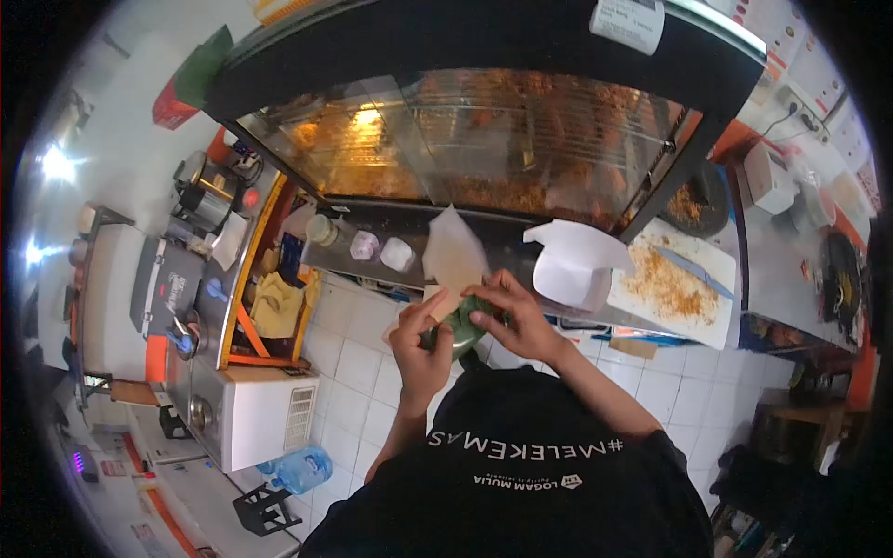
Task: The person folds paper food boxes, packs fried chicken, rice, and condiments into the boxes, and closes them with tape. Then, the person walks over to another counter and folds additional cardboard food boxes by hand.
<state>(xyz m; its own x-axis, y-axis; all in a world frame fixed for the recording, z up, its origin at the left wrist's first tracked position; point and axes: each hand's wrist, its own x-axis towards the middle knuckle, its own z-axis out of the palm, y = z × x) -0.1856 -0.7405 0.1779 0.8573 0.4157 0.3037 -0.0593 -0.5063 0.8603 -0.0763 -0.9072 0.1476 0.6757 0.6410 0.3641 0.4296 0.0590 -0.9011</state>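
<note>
Close in front of my black shirt, both hands meet at chest height. My left hand (421,349) is closed, its thumb and fingers pinching a small light-brown paper piece (446,302). The fingers of my right hand (521,321) are closed on a shiny green item (462,327), possibly a plastic bag or container, partly covered by the fingers. My left thumb also touches it. Just beyond, a sheet of white paper (454,244) lies on the metal counter. An open white paper box (579,265) stands right of my right hand.
A glass display case (484,139) with fried food spans the far side. At right, a white cutting board (642,302) carries crumbs and a knife (693,272). A jar (321,230) and small white cups (398,254) stand left. A water jug (305,470) lies on the floor.
</note>
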